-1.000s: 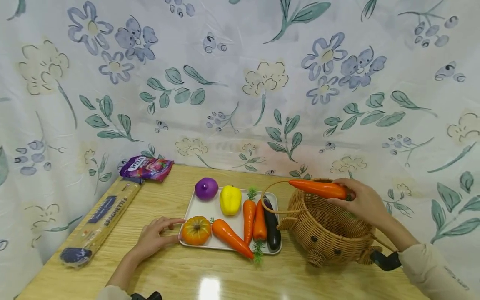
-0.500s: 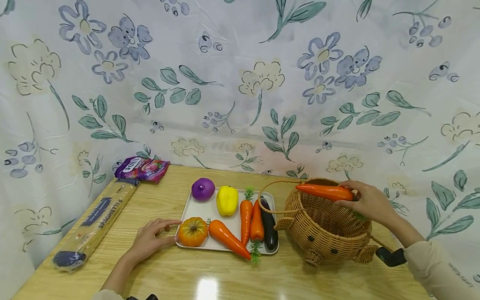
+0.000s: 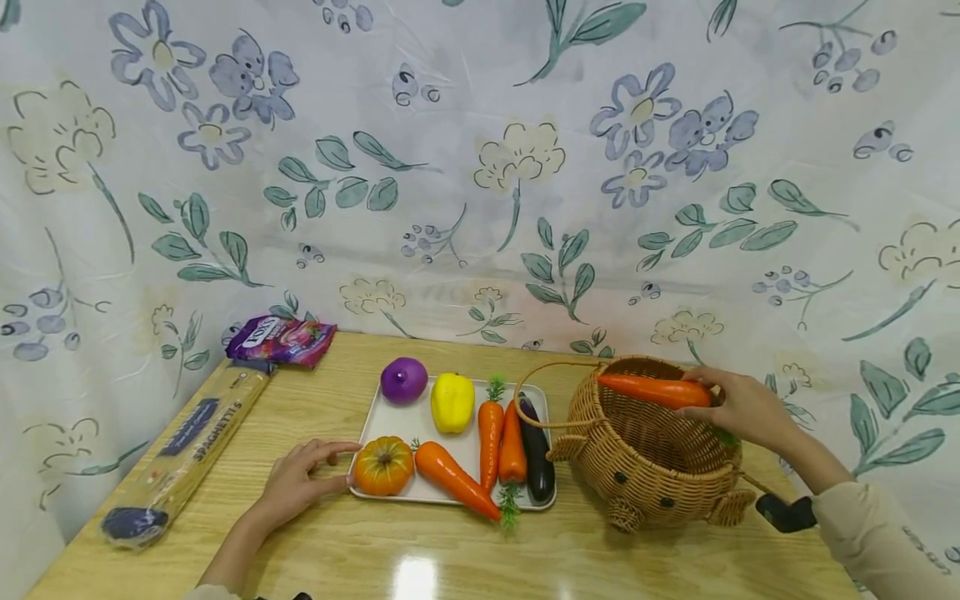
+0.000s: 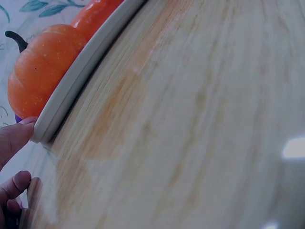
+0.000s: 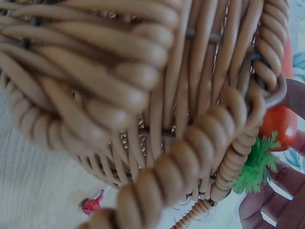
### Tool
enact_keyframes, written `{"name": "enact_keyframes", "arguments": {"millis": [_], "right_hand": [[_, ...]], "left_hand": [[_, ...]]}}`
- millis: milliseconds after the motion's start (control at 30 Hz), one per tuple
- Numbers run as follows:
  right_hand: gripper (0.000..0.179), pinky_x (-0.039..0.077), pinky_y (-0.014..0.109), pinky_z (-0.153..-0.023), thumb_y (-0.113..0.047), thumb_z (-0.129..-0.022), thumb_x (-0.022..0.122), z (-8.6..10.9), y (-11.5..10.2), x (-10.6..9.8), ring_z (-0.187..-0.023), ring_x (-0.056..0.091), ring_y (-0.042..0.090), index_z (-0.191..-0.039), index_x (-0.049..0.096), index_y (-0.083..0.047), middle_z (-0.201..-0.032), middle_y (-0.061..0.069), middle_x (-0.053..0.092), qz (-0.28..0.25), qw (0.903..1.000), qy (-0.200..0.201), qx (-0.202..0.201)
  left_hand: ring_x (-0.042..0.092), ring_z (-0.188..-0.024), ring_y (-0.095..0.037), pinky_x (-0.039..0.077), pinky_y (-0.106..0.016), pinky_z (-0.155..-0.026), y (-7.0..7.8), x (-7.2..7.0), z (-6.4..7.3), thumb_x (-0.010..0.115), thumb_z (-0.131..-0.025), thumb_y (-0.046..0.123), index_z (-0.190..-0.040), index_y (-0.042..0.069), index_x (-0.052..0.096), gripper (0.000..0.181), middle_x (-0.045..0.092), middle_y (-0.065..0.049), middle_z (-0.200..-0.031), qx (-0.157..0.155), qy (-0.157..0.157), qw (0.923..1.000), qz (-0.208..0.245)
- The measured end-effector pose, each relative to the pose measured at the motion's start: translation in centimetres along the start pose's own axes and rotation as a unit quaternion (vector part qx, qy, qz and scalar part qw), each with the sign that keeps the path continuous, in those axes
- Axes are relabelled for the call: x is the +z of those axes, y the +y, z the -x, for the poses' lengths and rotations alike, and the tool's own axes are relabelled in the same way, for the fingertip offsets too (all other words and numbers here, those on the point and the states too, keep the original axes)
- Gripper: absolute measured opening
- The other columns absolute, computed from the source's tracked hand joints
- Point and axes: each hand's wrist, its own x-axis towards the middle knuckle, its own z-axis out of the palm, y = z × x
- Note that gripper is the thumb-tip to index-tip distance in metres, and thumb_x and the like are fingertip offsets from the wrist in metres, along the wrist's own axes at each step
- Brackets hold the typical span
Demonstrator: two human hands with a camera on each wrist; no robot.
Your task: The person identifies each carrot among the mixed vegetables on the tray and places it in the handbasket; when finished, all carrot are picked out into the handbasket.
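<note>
My right hand (image 3: 752, 410) pinches an orange toy carrot (image 3: 656, 390) near its leafy end. The carrot lies level over the mouth of the wicker basket (image 3: 645, 487), its tip toward the left. In the right wrist view, the carrot's green leaves (image 5: 257, 164) show beyond the basket's woven rim. My left hand (image 3: 296, 482) rests with thumb and fingertips at the left edge of the white tray (image 3: 420, 421), beside the orange pumpkin (image 3: 384, 465). Its thumb (image 4: 16, 138) touches the tray's rim in the left wrist view.
Also on the tray are a purple onion-like vegetable (image 3: 404, 381), a yellow bell pepper (image 3: 452, 403), several carrots (image 3: 455, 479) and an eggplant (image 3: 537, 454). A spaghetti pack (image 3: 187, 454) and a purple candy bag (image 3: 281, 340) lie left. The basket's handle (image 3: 517, 400) overhangs the tray.
My right hand has brought the carrot slightly lower and rightward over the basket mouth. The left hand stays by the tray edge; the whole head view has shifted a little.
</note>
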Motion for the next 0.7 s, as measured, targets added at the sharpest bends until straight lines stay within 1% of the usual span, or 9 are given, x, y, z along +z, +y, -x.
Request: {"name": "enact_keyframes", "arguments": {"millis": [200, 300, 500, 700], "right_hand": [[0.053, 0.037, 0.031, -0.057, -0.038, -0.081, 0.080, -0.2, 0.2, -0.1, -0.065, 0.052, 0.012, -0.120, 0.064, -0.006, -0.102, 0.016, 0.069, -0.006, 0.9996, -0.029, 0.003], [0.052, 0.037, 0.031, -0.057, -0.038, -0.080, 0.081, -0.6, 0.3, -0.3, -0.064, 0.050, 0.013, -0.118, 0.064, -0.006, -0.096, 0.012, 0.069, -0.012, 0.9988, -0.048, -0.003], [0.049, 0.040, 0.032, -0.060, -0.039, -0.078, 0.082, -1.2, 0.4, -0.5, -0.068, 0.054, 0.012, -0.112, 0.065, -0.007, -0.089, 0.003, 0.069, -0.016, 0.9966, -0.078, -0.020], [0.042, 0.038, 0.032, -0.061, -0.037, -0.077, 0.084, -2.0, -0.3, -0.3, -0.066, 0.051, 0.012, -0.106, 0.067, -0.011, -0.082, -0.002, 0.065, -0.016, 0.9948, -0.096, -0.030]], "left_hand": [[0.041, -0.080, -0.008, 0.025, -0.036, -0.075, 0.0, 0.1, -0.1, 0.076, -0.084, 0.039, -0.124, 0.031, 0.068, 0.041, 0.056, 0.009, -0.094, 0.003, 0.005, 1.0000, -0.004], [0.040, -0.079, -0.008, 0.025, -0.037, -0.075, -0.1, 0.2, -0.1, 0.076, -0.084, 0.038, -0.124, 0.031, 0.069, 0.041, 0.056, 0.010, -0.093, 0.007, 0.010, 0.9999, -0.005], [0.041, -0.079, -0.007, 0.025, -0.035, -0.074, -0.1, 0.3, 0.0, 0.077, -0.084, 0.037, -0.124, 0.030, 0.069, 0.041, 0.055, 0.010, -0.092, 0.015, 0.014, 0.9997, -0.010], [0.041, -0.080, -0.007, 0.025, -0.035, -0.074, 0.0, 0.1, -0.1, 0.077, -0.084, 0.037, -0.124, 0.029, 0.069, 0.042, 0.056, 0.010, -0.093, 0.013, 0.012, 0.9997, -0.014]]}}
